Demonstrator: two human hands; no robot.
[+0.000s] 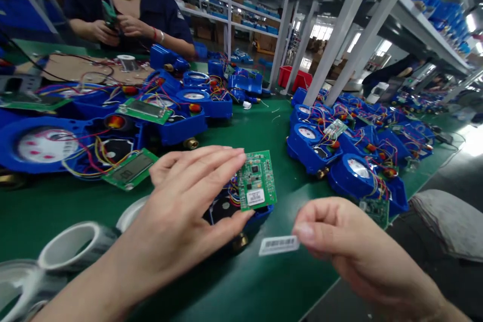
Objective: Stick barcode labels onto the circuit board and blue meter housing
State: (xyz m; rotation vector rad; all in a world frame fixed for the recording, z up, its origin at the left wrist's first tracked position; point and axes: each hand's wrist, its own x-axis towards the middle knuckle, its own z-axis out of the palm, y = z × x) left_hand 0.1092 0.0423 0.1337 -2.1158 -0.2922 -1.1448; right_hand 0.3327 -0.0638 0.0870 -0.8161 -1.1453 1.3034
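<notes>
A green circuit board (264,176) with a small white label on its lower part is gripped by its edges in my left hand (188,196), fingers at the top and thumb at the bottom. Colored wires run from the board's left side to a blue water meter housing (264,215), mostly hidden behind my hand. Its brass fitting (240,240) shows below my thumb. Between thumb and forefinger, my right hand (335,236) pinches one end of a white barcode sticker (279,245), held in front of the board and apart from it.
Blue meter housings with wires and boards (75,141) crowd the left, and more (354,166) line the right. Tape rolls (75,246) lie at lower left on the green table (226,287). Metal posts (339,35) rise behind. Across the table, a person (128,20) holds a green object.
</notes>
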